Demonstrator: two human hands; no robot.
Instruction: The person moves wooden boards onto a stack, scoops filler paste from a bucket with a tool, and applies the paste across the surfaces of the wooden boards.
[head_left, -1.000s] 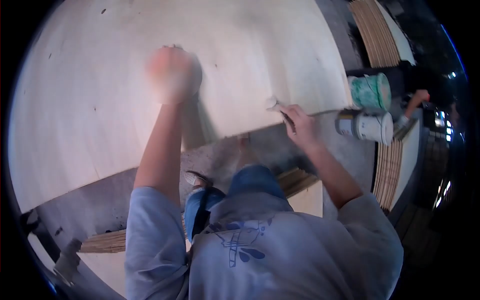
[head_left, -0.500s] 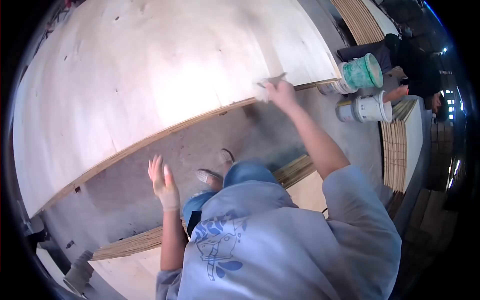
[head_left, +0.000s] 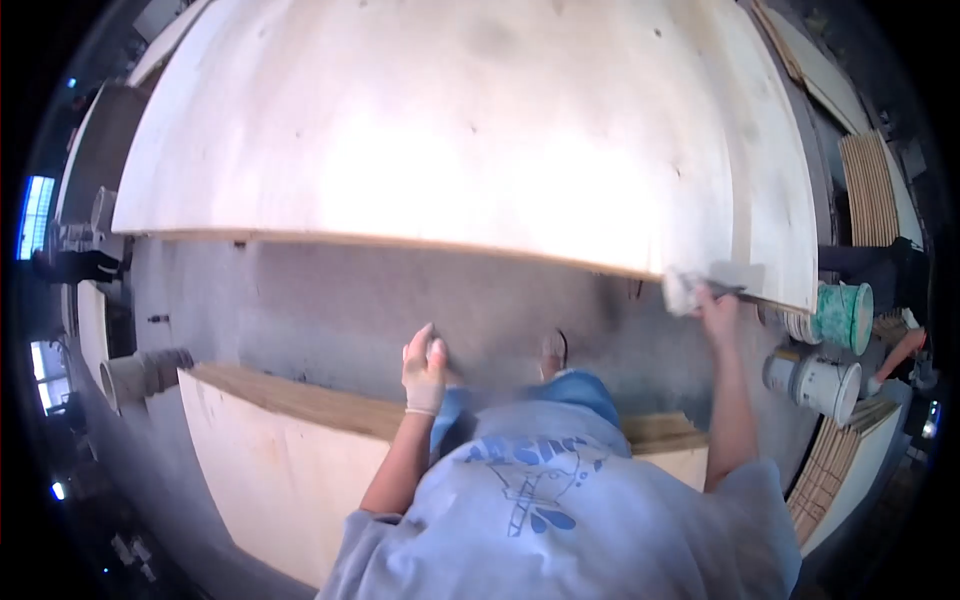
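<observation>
A large pale plywood sheet (head_left: 400, 140) lies in front of me, with its near edge towards my body. At the right part of that edge, my right hand (head_left: 717, 312) is closed around a putty knife (head_left: 738, 278), whose blade is blurred against the wood. A whitish lump (head_left: 681, 293) shows beside those fingers; I cannot make out what it is. My left hand (head_left: 424, 372), in a thin pale glove, hangs in the air below the sheet. Its fingers are loosely bent and apart, with nothing in them.
Stacked boards (head_left: 290, 440) stand behind me on the left. On the right are a green bucket (head_left: 842, 318), a white bucket (head_left: 825, 385) and another board stack (head_left: 835, 470). A co-worker's arm (head_left: 900, 355) reaches near the buckets. A grey bucket (head_left: 125, 382) lies at the left.
My view has turned, so the sheet's edge now runs nearly level. The right hand stays at the edge with the putty knife, now nearer the sheet's right corner. The left hand's fingers are more bent.
</observation>
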